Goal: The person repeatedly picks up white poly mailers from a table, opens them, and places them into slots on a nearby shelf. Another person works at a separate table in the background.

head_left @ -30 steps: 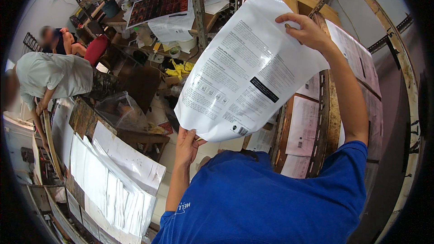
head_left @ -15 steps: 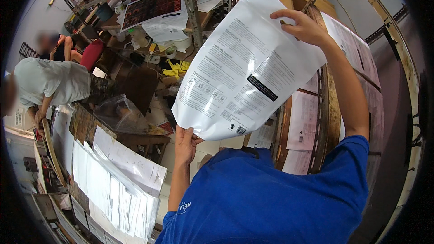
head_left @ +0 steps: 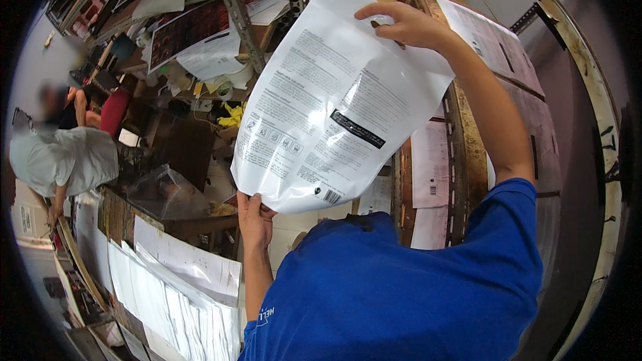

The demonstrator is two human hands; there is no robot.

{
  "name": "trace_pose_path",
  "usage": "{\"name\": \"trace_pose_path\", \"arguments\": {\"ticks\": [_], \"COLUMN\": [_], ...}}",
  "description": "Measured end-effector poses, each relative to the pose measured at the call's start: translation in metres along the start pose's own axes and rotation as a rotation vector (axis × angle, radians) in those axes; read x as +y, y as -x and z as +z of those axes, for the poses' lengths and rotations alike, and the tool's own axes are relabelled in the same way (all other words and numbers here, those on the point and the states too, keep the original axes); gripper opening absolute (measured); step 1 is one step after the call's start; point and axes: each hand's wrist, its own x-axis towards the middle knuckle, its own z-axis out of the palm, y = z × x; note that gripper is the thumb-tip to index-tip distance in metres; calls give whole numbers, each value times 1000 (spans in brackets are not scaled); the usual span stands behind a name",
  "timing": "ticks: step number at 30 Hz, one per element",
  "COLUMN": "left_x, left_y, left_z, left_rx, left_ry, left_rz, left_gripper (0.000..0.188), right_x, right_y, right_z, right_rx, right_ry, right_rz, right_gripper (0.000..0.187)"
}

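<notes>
A large white plastic mailer bag (head_left: pixel 334 107), printed with black text, is held up in front of a cluttered metal shelf rack (head_left: pixel 231 7), stretched between 2 hands. The right hand (head_left: pixel 404 25) has its fingers closed over the upper edge, arm raised, while the left hand (head_left: pixel 255 217) pinches the lower corner, so the bag hangs taut and flat, likely to keep its face readable. Stacks of white printed sheets (head_left: pixel 170 291) lie on the tabletop at the lower left. Another person in a grey shirt (head_left: pixel 63 159) bends nearby, well apart from the bag.
</notes>
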Motion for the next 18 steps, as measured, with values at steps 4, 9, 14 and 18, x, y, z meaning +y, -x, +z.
{"name": "trace_pose_path", "arguments": {"ticks": [4,9,14,18], "left_x": [1,5,10,8], "left_y": [-3,-1,2,3], "left_z": [-1,6,10,10], "left_rx": [9,11,-18,4], "left_ry": [35,30,-9,19], "left_rz": [4,33,18,26], "left_gripper": [47,47,48,49], "right_x": [10,7,20,18], "right_y": [-3,2,0,1], "right_z": [-3,-6,-8,-6], "right_rx": [-13,-36,-31,-38], "right_ry": [-41,-73,-84,-104], "right_rz": [37,56,45,47], "right_gripper": [48,48,48,48]}}
